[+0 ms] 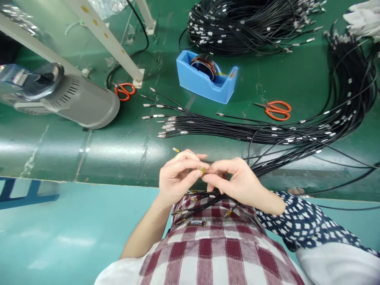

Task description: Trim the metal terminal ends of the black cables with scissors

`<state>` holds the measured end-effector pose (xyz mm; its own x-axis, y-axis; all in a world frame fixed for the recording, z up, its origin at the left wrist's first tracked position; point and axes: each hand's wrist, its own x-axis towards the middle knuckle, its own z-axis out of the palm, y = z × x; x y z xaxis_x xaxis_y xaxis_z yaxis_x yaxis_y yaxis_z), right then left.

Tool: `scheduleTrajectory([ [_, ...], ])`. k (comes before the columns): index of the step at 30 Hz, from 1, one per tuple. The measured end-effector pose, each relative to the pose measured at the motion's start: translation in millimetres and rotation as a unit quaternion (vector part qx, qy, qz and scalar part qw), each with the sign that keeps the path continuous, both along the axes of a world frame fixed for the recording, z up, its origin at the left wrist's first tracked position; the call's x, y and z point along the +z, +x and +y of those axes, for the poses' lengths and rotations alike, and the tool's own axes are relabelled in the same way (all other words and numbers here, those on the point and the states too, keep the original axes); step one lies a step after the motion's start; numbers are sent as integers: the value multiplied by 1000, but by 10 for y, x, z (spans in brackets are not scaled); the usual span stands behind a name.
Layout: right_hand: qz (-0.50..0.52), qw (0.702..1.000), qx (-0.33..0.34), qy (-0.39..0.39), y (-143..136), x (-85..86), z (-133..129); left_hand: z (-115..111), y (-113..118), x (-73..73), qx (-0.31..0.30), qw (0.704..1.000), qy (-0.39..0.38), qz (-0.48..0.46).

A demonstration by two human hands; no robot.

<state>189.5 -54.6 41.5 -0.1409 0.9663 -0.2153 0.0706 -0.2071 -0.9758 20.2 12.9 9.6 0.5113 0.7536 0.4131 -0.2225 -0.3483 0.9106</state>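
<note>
Fingertips nearly meeting, my left hand (179, 174) and right hand (236, 178) pinch a small, glossy amber-yellow wrapped tip (202, 169) between thumbs and fingers, held just above the near edge of the green-topped table (127, 158); whatever joins the tip is hidden by my fingers. Under my wrists, thin black cables with yellow-wrapped ends (208, 204) lie across my maroon-and-white checked apron (219, 249), and a navy sleeve with white flecks (308, 223) covers my right forearm below the wrist. Just beyond my left fingers, a lone silver-and-yellow tip (175, 149) rests on the table.

Past my hands, a long bundle of slim black cables with white tags and pale metallic ends (213, 128) stretches across the table and curves away up the right side. Behind it stands a light-blue plastic dispenser (204, 90) carrying a dark amber roll of tape (204, 65); to its right lie orange-handled scissors (278, 110). A second orange-handled pair (125, 91) lies at left, near a grey cylindrical machine with slotted vents (86, 103) and a white metal post (109, 41). At the far side sit a thick coil of black tagged cables (231, 31) and crumpled white cloth (365, 18).
</note>
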Motion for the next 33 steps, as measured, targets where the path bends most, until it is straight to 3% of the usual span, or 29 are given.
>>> scheduleTrajectory([
  [6,-72,996,0,54,-3,-24,0,-33,0,-11,7,1000,-22,13],
  [13,-86,995,10,54,8,-13,10,-34,-3,12,-4,998,-57,16],
  [21,-93,994,12,49,-2,-13,19,-53,-11,-36,-25,989,-148,-3],
  [28,-116,992,11,49,3,-34,19,-79,15,-27,22,990,-139,16],
  [33,-170,982,11,78,3,-37,24,-80,18,-36,23,987,-160,9],
])
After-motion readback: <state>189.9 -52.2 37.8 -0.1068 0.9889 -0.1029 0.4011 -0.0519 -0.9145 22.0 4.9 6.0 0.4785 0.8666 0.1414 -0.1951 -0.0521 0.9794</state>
